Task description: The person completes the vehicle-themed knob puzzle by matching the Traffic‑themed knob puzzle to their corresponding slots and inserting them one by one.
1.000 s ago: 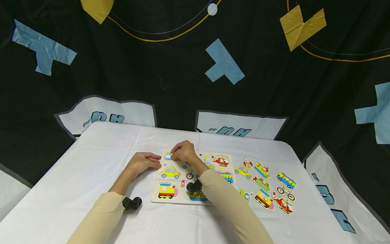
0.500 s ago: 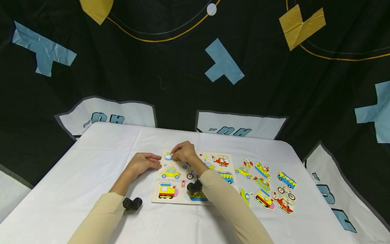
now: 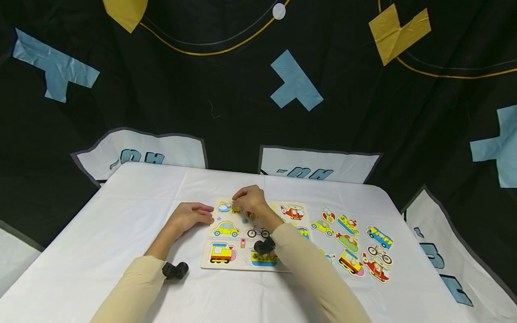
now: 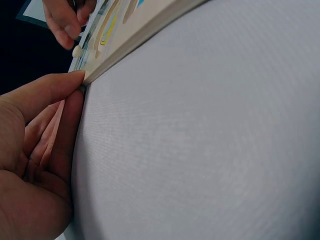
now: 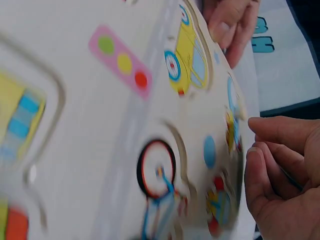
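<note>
A wooden peg puzzle board (image 3: 206, 262) with vehicle pictures lies on the white table. My left hand (image 3: 190, 218) holds its left edge. In the left wrist view, the thumb (image 4: 67, 84) is on the board's corner with a finger just below it. A blue, white and yellow vehicle piece (image 3: 229, 207) sits in the board's top-left spot, its pale knob (image 4: 77, 51) sticking up. Right beside that knob is my right hand (image 3: 251, 199); in the right wrist view its thumb and fingers (image 5: 280, 131) are slightly apart with nothing between them.
Several loose knobbed pieces lie right of the board, among them a yellow car (image 3: 322, 228), a ship (image 3: 348, 225), a bus (image 3: 379, 237), a bicycle (image 3: 378, 255), a train (image 3: 350, 263) and a helicopter (image 3: 375, 268). A dark curtain (image 3: 226, 112) hangs behind the table.
My right hand has let go of the vehicle piece's knob and moved slightly right, so more of that piece shows. My left hand has stayed at the board's edge.
</note>
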{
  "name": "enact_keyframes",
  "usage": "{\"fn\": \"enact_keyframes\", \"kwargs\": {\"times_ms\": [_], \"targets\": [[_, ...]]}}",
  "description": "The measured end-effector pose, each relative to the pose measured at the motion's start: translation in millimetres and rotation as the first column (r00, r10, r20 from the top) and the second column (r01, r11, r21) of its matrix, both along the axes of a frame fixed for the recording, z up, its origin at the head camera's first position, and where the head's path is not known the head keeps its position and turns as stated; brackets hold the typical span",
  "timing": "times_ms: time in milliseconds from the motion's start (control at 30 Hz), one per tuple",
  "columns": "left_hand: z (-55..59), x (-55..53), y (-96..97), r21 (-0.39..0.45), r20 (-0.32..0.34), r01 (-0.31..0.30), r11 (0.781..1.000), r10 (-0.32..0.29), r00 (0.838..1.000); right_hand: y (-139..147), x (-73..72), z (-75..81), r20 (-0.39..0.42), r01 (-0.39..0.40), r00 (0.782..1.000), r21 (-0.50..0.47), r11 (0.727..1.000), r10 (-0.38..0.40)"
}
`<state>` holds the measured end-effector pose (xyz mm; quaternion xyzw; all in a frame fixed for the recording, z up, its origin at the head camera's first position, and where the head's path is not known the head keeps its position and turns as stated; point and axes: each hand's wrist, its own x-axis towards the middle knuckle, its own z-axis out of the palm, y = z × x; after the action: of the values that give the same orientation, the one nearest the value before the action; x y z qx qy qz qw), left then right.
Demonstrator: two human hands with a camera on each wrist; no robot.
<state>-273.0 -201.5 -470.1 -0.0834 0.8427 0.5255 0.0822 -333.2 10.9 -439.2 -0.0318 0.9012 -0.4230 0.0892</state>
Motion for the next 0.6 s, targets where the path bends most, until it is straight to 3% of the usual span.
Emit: {"fn": "enact_keyframes", "kwargs": {"times_ms": [367,600], "targets": [[3.2,1.8,1.4,-0.01,0.014,-0.007,1.0,0.007,1.0,48.9,4.6,29.3,-0.029,-0.028,0.999,0.019,0.999,0.028],[2.9,1.5,3.0,0.001,0.01,-0.006,1.0,0.006,1.0,95.1,8.4,46.1,-0.064,-0.014,0.998,-0.014,1.0,0.014]]}}
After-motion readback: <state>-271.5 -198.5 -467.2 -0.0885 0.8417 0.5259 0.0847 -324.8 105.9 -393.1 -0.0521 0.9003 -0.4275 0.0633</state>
